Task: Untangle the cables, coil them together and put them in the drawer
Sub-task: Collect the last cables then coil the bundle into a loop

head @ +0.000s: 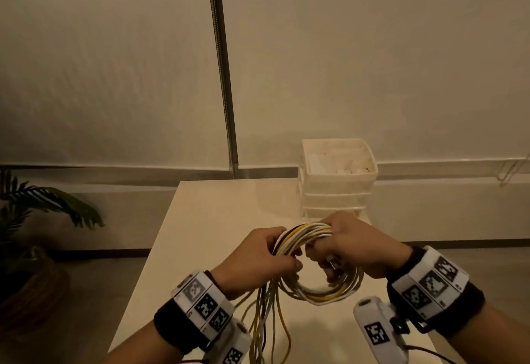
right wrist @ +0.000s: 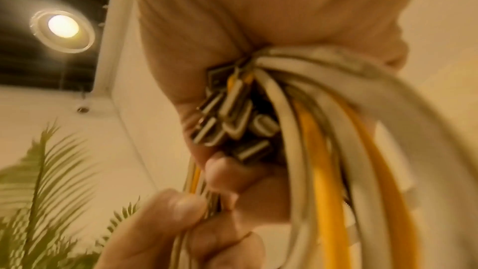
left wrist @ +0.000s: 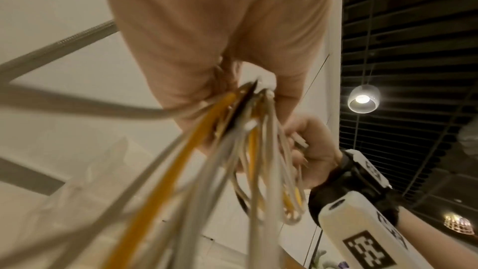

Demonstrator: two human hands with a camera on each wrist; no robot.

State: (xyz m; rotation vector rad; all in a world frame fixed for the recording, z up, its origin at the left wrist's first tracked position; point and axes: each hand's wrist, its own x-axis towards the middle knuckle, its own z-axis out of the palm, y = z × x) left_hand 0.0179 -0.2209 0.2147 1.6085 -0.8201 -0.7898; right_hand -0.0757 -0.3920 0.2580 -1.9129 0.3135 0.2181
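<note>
A bundle of white, yellow and dark cables (head: 308, 239) is wound into a coil held above the table. My left hand (head: 265, 257) grips the coil's left side, its fingers curled round the strands. My right hand (head: 348, 244) grips the right side, together with the cables' plug ends (right wrist: 232, 118). Loose cable tails (head: 266, 323) hang from the left hand toward the table's near edge. In the left wrist view the cables (left wrist: 207, 161) run close past the lens. A white stacked drawer unit (head: 337, 180) stands at the table's far right, behind the hands.
The pale table (head: 200, 220) extends left of the hands. A potted palm (head: 34, 220) stands on the floor to the left. A wall with a vertical metal strip (head: 222, 76) lies behind the table.
</note>
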